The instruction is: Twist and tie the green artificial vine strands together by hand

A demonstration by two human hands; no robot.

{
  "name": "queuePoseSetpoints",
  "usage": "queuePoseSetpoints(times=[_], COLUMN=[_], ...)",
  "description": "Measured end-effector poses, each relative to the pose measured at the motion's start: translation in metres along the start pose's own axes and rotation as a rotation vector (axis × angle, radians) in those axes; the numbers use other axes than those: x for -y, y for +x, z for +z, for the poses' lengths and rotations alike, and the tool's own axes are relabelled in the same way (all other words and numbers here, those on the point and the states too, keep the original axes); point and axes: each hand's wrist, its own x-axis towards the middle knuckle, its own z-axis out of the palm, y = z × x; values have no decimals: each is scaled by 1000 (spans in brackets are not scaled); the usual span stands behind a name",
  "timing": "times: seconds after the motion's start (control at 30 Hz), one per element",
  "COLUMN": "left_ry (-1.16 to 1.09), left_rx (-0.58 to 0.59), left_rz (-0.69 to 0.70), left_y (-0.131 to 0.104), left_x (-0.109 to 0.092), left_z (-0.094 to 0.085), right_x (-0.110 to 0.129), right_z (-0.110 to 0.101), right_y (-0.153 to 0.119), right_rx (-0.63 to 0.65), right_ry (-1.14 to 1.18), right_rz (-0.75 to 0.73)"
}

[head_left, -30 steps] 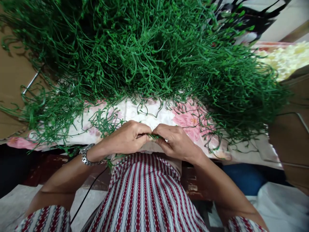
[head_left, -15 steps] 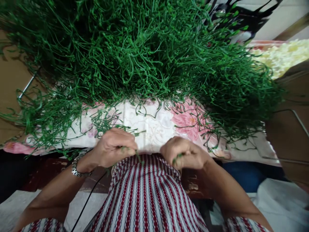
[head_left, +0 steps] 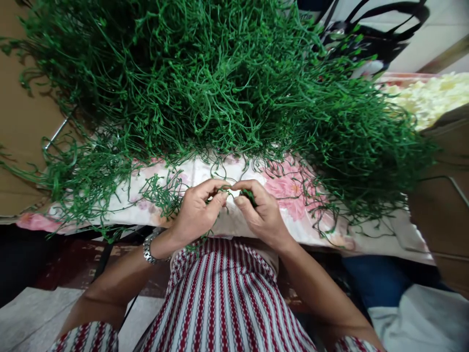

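Note:
A big heap of thin green plastic stems [head_left: 220,83] covers most of a floral cloth [head_left: 286,188] in front of me. My left hand [head_left: 196,212], with a metal watch at the wrist, and my right hand [head_left: 262,212] meet fingertip to fingertip just below the heap's near edge. Both pinch the same small green stem piece [head_left: 230,191] between thumbs and forefingers. More green bits [head_left: 249,196] show inside my right hand's curled fingers. A loose clump of stems [head_left: 161,193] lies just left of my left hand.
Brown cardboard [head_left: 18,122] lies at the left under the stems. A pile of pale yellow pieces [head_left: 428,98] sits at the far right, above a brown box [head_left: 447,210]. A black bag [head_left: 377,34] is at the top right. My striped garment [head_left: 223,303] fills the bottom middle.
My hands had pulled apart down toward my lap, each with green bits. Now they have come back up together on the cloth, pinching one stem piece between them.

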Motion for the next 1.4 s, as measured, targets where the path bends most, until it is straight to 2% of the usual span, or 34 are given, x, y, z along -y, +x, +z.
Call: queuePoseSetpoints(times=[0.13,0.2,0.27,0.33,0.4,0.47,0.53,0.6,0.67,0.77,0.83,0.9,0.97,1.03,1.07,1.1,1.13,1.23,1.3,1.37,1.4], left_ry=[-62,-47,-32,-32,-72,-160,-263,-335,-345,-418,-537,-661,-745,-731,-687,-632,-579,-477,-391,-249,-165], left_rx=[-53,-15,36,45,0,-38,-22,9,15,40,107,158,135,64,36,17,3,-16,8,61,81], left_rz=[-16,-30,-22,14,66,96,107,113,108,93,55,-70,-221,-303,-312,-308,-300,-253,-179,-79,-22], left_y=[1,0,-2,-6,-12,-17,-21,-22,-22,-18,-15,-12,-8,-5,-2,0,3,9,12,14,14], left_x=[-4,-5,-3,2,8,12,15,15,14,9,4,-1,-3,-4,-3,-2,-2,-2,-5,-10,-13], left_z=[4,2,-1,-2,1,6,10,11,9,6,6,6,6,5,5,4,4,4,4,5,6], right_x=[0,-1,-1,0,2,3,1,-2,-6,-8,-10,-13,-14,-11,-7,-2,4,16,11,-8,-21], right_z=[16,18,15,8,0,-6,-8,-8,-7,-3,0,1,-4,-21,-34,-52,-73,-147,-192,-223,-232], right_y=[-2,-3,-2,-1,1,1,-1,-4,-5,-4,-3,-1,-1,0,1,3,7,30,55,81,92], right_rx=[-56,-106,-90,11,162,323,438,510,534,465,405,420,487,509,463,381,244,-248,-538,-645,-587], right_ry=[52,78,71,29,35,218,501,712,771,689,561,369,143,-74,-183,-290,-432,-830,-1037,-1190,-1218], right_rz=[33,20,-22,-87,-137,-112,-14,74,110,92,28,-100,-253,-365,-388,-389,-367,-138,80,230,291])
